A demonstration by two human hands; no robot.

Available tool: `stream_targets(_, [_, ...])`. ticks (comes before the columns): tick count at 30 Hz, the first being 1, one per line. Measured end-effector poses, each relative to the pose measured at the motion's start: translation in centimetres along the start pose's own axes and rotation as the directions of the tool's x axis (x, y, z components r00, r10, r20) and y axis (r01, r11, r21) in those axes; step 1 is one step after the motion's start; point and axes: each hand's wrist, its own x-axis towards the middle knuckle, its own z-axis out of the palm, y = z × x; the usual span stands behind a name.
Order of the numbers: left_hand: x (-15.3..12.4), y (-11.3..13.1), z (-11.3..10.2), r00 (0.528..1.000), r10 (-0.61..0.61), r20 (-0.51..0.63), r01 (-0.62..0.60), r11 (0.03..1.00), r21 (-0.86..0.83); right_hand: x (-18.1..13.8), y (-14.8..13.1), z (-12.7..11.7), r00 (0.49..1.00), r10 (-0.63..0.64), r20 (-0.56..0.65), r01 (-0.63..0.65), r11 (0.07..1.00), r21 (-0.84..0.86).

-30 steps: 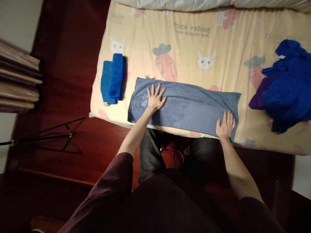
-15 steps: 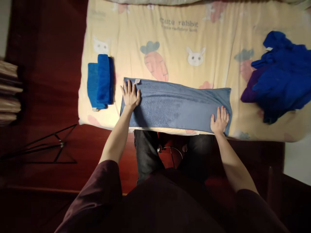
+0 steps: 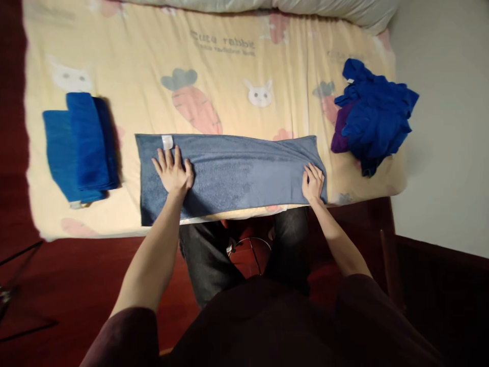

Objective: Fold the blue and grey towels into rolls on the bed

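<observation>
Towel [image 3: 244, 168] mid-frame: likely soft, light, limp; best taken at corners. Left hand [image 3: 172, 174] flat, fingers [image 3: 168, 159] spread; right hand [image 3: 313, 182] curled at edge, grip unclear.

Shows left grip [image 3: 172, 173] laid flat, palm down, fingers spread and pointing far, thumb out to the right. Shows right grip [image 3: 313, 182] well apart at right, palm down, fingers close together and slightly curled. Shows both forearms bare, extended toward the far side from dark sleeves.
</observation>
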Motion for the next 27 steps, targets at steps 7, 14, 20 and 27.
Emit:
stream_targets(7, [-0.2,0.9,-0.4,1.000,-0.024,0.012,0.024,1.000,0.002,12.5,0.5,-2.9,0.988,-0.150,0.045,0.140,0.972,0.187])
stream_targets(14, [-0.1,0.3,0.2,0.999,0.019,-0.044,-0.016,0.997,0.078,20.2,3.7,-2.7,0.939,-0.205,0.276,0.163,0.972,0.168])
stream_targets(20, [0.0,0.1,0.6,0.998,0.021,-0.056,-0.017,0.998,0.064,21.1,4.4,-2.4,0.971,-0.172,0.165,0.138,0.971,0.198])
stream_targets(27, [0.0,0.3,0.4,0.999,0.008,-0.046,-0.005,0.998,0.062,21.0,4.1,-0.5,0.993,-0.107,0.038,0.101,0.985,0.141])
